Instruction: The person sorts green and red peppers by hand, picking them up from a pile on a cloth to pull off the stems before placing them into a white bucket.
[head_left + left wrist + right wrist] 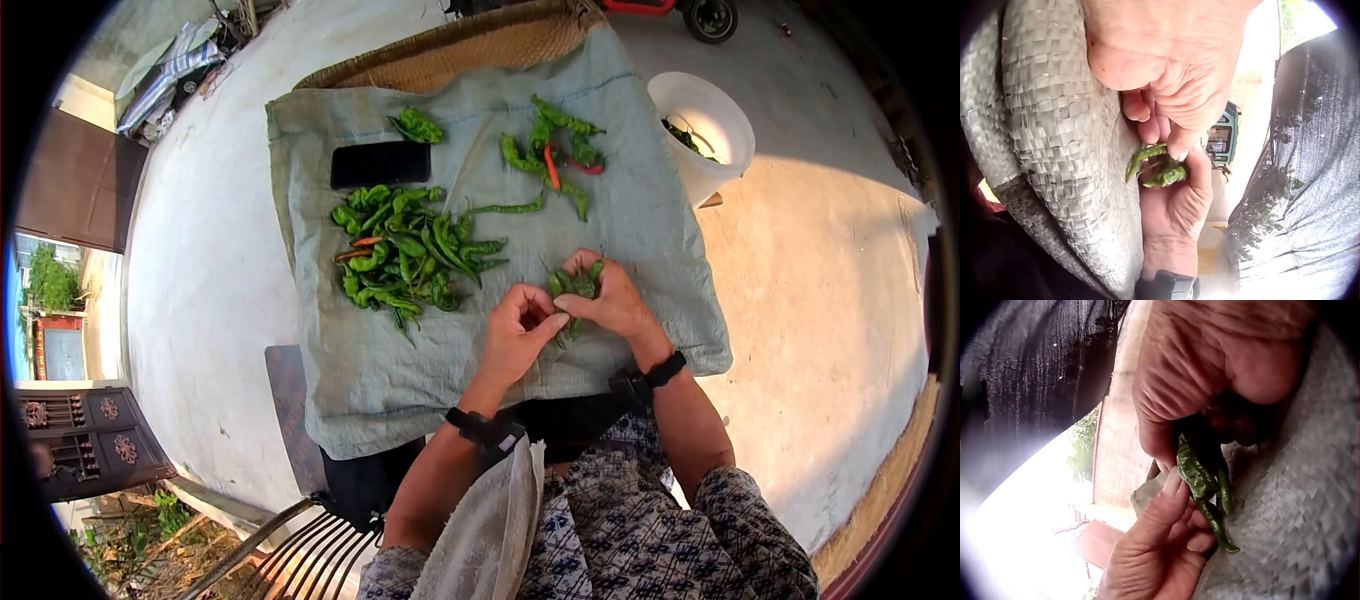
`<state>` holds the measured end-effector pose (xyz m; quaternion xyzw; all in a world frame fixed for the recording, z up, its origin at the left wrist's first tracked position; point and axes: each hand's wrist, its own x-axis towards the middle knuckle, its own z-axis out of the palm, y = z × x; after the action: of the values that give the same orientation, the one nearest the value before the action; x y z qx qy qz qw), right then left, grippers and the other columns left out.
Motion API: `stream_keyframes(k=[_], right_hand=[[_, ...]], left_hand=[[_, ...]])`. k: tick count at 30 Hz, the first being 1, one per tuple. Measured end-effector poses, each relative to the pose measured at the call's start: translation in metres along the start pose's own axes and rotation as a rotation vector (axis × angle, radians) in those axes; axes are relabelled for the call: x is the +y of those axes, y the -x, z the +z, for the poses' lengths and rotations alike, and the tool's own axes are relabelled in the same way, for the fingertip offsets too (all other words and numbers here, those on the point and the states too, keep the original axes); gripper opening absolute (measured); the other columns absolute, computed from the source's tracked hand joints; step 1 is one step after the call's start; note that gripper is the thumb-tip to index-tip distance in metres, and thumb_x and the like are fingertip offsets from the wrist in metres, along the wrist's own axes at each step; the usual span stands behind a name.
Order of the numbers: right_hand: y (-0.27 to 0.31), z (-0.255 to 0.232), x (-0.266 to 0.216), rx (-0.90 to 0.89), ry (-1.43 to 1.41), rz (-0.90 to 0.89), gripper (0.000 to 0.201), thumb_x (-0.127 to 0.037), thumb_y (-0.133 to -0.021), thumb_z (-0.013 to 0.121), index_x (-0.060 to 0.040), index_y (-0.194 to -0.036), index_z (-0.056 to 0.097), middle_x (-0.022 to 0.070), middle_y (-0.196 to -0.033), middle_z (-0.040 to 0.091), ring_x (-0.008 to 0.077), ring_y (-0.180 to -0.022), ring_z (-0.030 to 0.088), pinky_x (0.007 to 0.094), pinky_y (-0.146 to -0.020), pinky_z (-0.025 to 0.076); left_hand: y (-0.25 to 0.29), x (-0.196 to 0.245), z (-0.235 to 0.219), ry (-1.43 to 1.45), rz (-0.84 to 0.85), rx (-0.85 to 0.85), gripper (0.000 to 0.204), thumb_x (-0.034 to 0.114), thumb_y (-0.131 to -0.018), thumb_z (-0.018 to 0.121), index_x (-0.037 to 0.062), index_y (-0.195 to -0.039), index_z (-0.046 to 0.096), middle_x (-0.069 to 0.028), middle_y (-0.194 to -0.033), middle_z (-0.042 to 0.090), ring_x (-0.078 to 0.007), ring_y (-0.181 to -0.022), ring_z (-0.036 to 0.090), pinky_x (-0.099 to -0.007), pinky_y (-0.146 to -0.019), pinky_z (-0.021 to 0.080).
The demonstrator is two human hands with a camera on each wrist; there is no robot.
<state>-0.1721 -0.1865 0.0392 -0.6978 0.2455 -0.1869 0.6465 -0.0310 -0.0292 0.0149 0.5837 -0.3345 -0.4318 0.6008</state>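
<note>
Bucket (702,182): few peppers (690,138) inside. Basket (440,62) under cloth (600,210) bearing pepper pile (405,240), phone (380,165). Right hand (612,305) clamped on bunch (573,283), left hand (515,335) pinching it.

No text, label, brand, number or sign legible in any view. Pale patch (508,441) on the dark wrist device (484,430), behind the left hand (520,325) toward the forearm: too small to read. Red upright strip (41,350) by a doorway, far off to the left of that hand: marks too small to read.
</note>
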Motion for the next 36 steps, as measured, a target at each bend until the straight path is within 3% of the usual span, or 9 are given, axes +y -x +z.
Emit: stream_keyframes(k=[3,6,15,18,21,24,27,30,36], right_hand=[[0.001,-0.002,-0.002,-0.006,-0.085,0.060,0.033,-0.017,-0.084,0.087,-0.0067,-0.102,0.062,-0.0051,-0.093,0.059,0.0051,-0.086,0.052,0.0255,-0.074,0.047],[0.002,-0.003,-0.004,0.031,-0.216,0.095,0.031,-0.012,-0.085,0.087,-0.0075,-0.102,0.062,-0.0059,-0.094,0.058,0.0041,-0.085,0.052,0.0239,-0.074,0.046],[0.003,-0.001,0.002,0.075,-0.325,0.081,0.033,-0.010,-0.086,0.087,-0.0084,-0.105,0.061,-0.0066,-0.095,0.058,0.0036,-0.085,0.053,0.0228,-0.073,0.046],[0.002,0.000,0.003,0.074,-0.349,0.089,0.033,-0.009,-0.086,0.088,-0.0085,-0.104,0.060,-0.0065,-0.095,0.058,0.0036,-0.085,0.053,0.0228,-0.073,0.046],[0.005,-0.004,-0.005,0.060,-0.327,0.110,0.033,-0.009,-0.086,0.087,-0.0087,-0.104,0.060,-0.0060,-0.095,0.058,0.0038,-0.085,0.053,0.0228,-0.073,0.046],[0.010,-0.008,-0.024,0.073,-0.328,0.064,0.032,-0.009,-0.086,0.086,-0.0082,-0.103,0.060,-0.0054,-0.095,0.058,0.0043,-0.085,0.053,0.0231,-0.074,0.046],[0.017,-0.024,-0.057,0.118,-0.197,0.079,0.030,-0.008,-0.086,0.086,-0.0076,-0.101,0.060,-0.0048,-0.094,0.057,0.0048,-0.085,0.052,0.0236,-0.075,0.046],[0.015,-0.055,-0.078,0.224,-0.099,-0.013,0.029,-0.008,-0.085,0.085,-0.0071,-0.100,0.060,-0.0047,-0.093,0.058,0.0050,-0.084,0.052,0.0239,-0.075,0.046],[-0.009,-0.146,-0.131,0.591,-0.058,-0.212,0.025,-0.008,-0.089,0.082,-0.0062,-0.104,0.062,-0.0027,-0.093,0.063,0.0066,-0.082,0.060,0.0234,-0.074,0.051]], left_hand=[[0.002,0.003,-0.003,-0.055,-0.003,-0.009,0.018,0.002,-0.099,0.077,0.0050,-0.109,0.062,0.0031,-0.099,0.066,-0.0049,-0.088,0.062,-0.0236,-0.079,0.053],[0.002,0.001,-0.004,0.117,-0.018,-0.003,0.012,0.002,-0.103,0.070,0.0035,-0.111,0.062,0.0016,-0.100,0.067,-0.0053,-0.088,0.063,-0.0243,-0.080,0.053],[0.002,0.004,0.006,-0.130,0.030,0.080,0.014,-0.003,-0.101,0.068,0.0034,-0.112,0.062,0.0006,-0.099,0.068,-0.0058,-0.085,0.065,-0.0250,-0.071,0.054],[0.003,0.004,0.008,-0.275,0.074,0.084,0.020,-0.003,-0.095,0.073,0.0036,-0.111,0.063,-0.0026,-0.095,0.070,-0.0101,-0.080,0.068,-0.0285,-0.069,0.056],[0.005,0.005,0.013,-0.524,0.243,0.102,0.027,-0.002,-0.089,0.077,0.0047,-0.112,0.065,-0.0084,-0.099,0.070,-0.0203,-0.076,0.071,-0.0342,-0.069,0.058],[0.007,0.009,0.019,-0.548,0.254,0.089,0.033,-0.001,-0.084,0.080,0.0063,-0.113,0.067,-0.0108,-0.107,0.068,-0.0292,-0.081,0.072,-0.0388,-0.072,0.060],[0.009,0.013,0.018,-0.646,0.246,0.049,0.036,0.001,-0.083,0.082,0.0080,-0.115,0.069,-0.0096,-0.114,0.067,-0.0293,-0.090,0.072,-0.0402,-0.076,0.061],[0.008,0.009,0.018,-0.651,0.379,0.048,0.038,0.002,-0.082,0.083,0.0099,-0.118,0.071,-0.0094,-0.115,0.068,-0.0290,-0.096,0.072,-0.0394,-0.079,0.061],[0.007,0.010,0.015,-0.625,0.371,0.026,0.039,0.005,-0.082,0.084,0.0113,-0.118,0.071,-0.0107,-0.118,0.068,-0.0322,-0.101,0.070,-0.0406,-0.086,0.060]])
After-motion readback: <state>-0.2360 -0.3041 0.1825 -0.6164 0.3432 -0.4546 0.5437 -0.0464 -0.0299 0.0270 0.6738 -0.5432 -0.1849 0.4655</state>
